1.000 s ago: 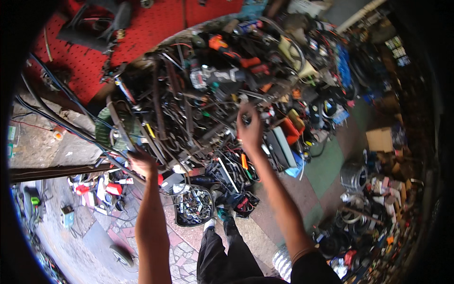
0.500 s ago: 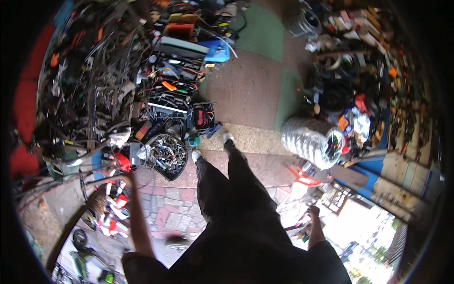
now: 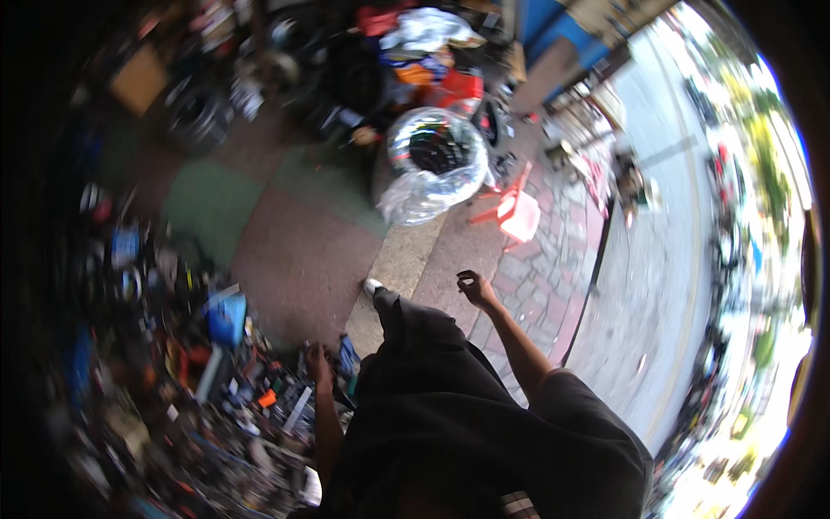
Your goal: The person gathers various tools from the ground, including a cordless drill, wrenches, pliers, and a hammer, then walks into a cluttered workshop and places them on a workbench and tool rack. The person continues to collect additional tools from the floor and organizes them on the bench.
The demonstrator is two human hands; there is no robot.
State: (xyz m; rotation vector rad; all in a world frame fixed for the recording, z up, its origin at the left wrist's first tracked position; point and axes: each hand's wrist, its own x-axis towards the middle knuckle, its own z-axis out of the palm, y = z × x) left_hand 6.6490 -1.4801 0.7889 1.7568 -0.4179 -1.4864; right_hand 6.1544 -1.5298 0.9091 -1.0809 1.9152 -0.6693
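My right hand [image 3: 474, 288] hangs over the paving by my front leg. Its fingers curl loosely, with a gap inside the curl and nothing seen in it. My left hand [image 3: 318, 363] is low at my side, dark and blurred, so its fingers are hard to read. Nearest to it are a blue strip-like thing [image 3: 347, 355] and the edge of a heap of tools and parts [image 3: 251, 415]. A white shoe [image 3: 373, 285] shows on the floor ahead, below my dark trousers.
A stack of tyres in clear plastic wrap [image 3: 432, 164] stands ahead, with a red plastic chair [image 3: 517, 216] to its right. A blue container [image 3: 226, 318] lies by the heap on the left. On the right, beyond stone paving [image 3: 549, 259], runs a road [image 3: 648, 294] with vehicles.
My view has swung right, bringing the road into sight and shifting the heap to the lower left. My right hand has come forward, and my left hand now shows by the heap.
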